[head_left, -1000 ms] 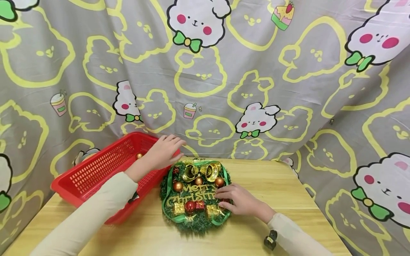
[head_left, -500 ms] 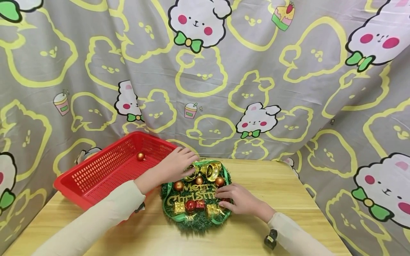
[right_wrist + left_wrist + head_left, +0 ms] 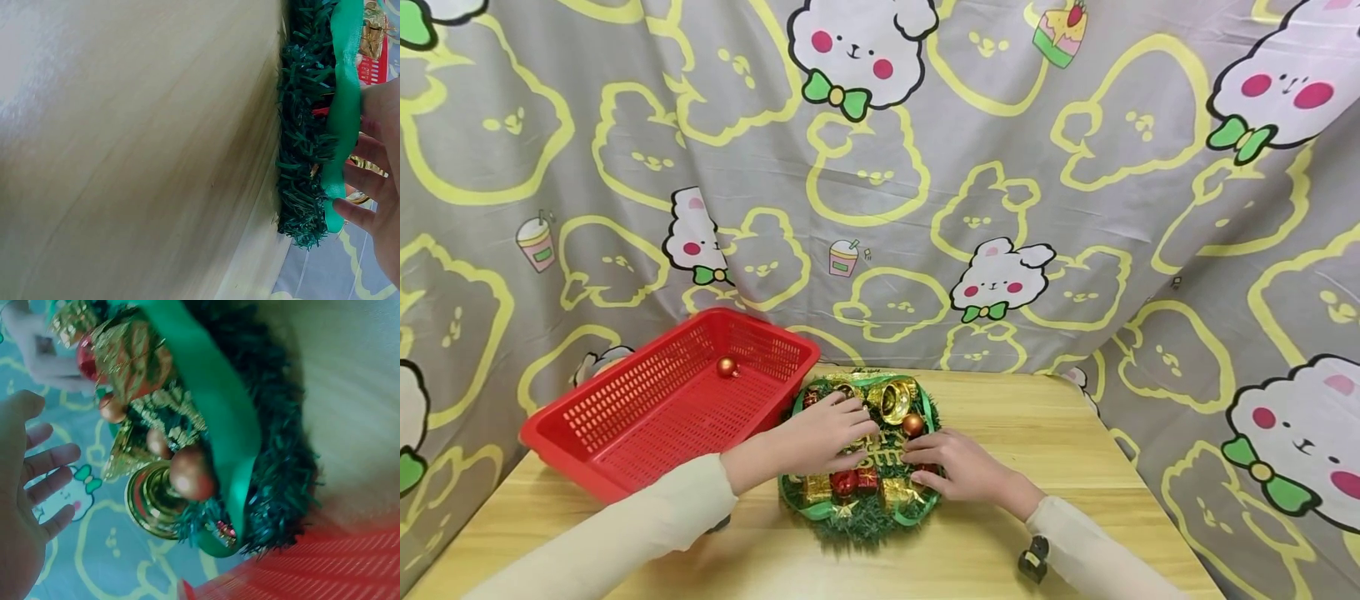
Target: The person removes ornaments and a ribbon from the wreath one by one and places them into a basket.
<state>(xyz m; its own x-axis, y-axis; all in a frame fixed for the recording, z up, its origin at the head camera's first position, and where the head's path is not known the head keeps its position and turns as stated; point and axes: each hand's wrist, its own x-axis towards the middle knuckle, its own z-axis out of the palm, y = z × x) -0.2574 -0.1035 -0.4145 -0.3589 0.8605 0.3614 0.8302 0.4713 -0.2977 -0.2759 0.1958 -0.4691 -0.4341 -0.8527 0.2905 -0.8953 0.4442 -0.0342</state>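
A green Christmas wreath [image 3: 861, 527] lies on the wooden table, dressed with green ribbon [image 3: 228, 425], gold bells [image 3: 893, 402], copper baubles [image 3: 191, 473], a red bauble [image 3: 844, 483], small wrapped gift boxes and gold lettering. My left hand [image 3: 820, 437] hovers over the wreath's left half and hides part of the lettering. In the left wrist view its fingers are spread and hold nothing. My right hand [image 3: 958, 468] rests at the wreath's right edge; in the right wrist view its extended fingers [image 3: 365, 178] lie by the green ribbon.
Left of the wreath stands a red perforated basket [image 3: 625, 417] with one copper bauble [image 3: 726, 367] inside. The wooden table [image 3: 1030, 533] extends to the right. A patterned grey curtain [image 3: 880, 250] hangs behind it.
My left hand has moved from above the basket's right rim rightward and down over the wreath, uncovering the bauble in the basket. The right hand has stayed at the wreath's edge.
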